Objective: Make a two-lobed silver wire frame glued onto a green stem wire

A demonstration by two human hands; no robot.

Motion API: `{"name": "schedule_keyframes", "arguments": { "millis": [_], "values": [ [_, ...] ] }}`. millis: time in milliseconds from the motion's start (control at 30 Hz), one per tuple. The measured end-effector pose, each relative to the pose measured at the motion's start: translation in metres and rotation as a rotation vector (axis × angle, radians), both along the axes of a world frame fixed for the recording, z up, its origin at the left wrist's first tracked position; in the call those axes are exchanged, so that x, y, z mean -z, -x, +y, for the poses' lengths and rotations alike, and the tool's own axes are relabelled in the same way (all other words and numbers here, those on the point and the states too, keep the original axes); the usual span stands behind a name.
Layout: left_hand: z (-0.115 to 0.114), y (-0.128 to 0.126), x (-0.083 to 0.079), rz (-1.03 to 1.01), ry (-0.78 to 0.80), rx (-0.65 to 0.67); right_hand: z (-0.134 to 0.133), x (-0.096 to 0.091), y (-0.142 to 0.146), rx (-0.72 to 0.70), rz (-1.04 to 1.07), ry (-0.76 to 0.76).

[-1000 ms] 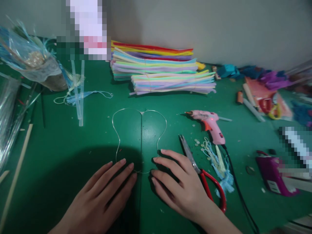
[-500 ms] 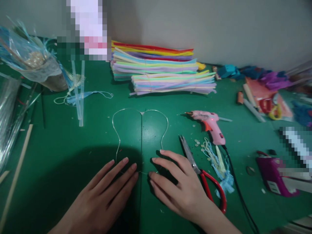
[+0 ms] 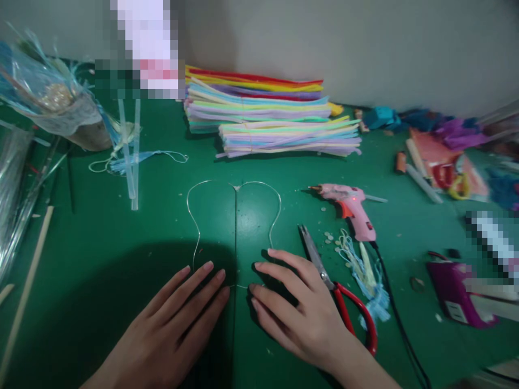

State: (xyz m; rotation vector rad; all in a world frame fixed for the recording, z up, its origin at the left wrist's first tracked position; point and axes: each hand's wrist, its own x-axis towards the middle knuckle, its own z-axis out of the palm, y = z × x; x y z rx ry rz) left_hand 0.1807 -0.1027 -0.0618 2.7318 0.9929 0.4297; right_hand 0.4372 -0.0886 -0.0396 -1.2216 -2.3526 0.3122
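Note:
A thin silvery wire [image 3: 198,233] lies on the green tabletop, bent into a rounded outline with two lobes at the top and a pinched or twisted joint at its upper middle. My left hand [image 3: 174,319] rests flat over the lower left part, fingers stretched out. Over the lower right part is my right hand [image 3: 302,313], its fingers spread and slightly bent with the tips down at the wire. Between both hands a short stretch of the bottom wire shows; the rest there is hidden beneath the fingers. Red-handled pliers [image 3: 324,278] lie beside my right hand.
A pink glue gun [image 3: 348,208] with a black cord lies to the right, near blue and cream tassels [image 3: 367,278]. Bundles of coloured pipe cleaners [image 3: 287,138] lie at the back. Glue sticks [image 3: 135,178] and a wooden stick [image 3: 28,292] are left, a purple device [image 3: 454,294] far right.

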Motion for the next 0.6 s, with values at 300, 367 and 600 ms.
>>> {"name": "schedule_keyframes", "arguments": {
  "millis": [300, 367, 600],
  "values": [
    [0.001, -0.001, 0.0, -0.063, 0.007, -0.007, 0.001, 0.0, -0.001, 0.009, 0.026, 0.011],
    [0.0, -0.001, -0.001, -0.1, -0.004, -0.009, 0.004, -0.002, -0.007, 0.02, 0.029, -0.009],
    [-0.007, -0.007, -0.011, -0.258, -0.084, -0.03, 0.026, -0.012, -0.091, 0.824, -0.174, -0.043]
  ]
}}
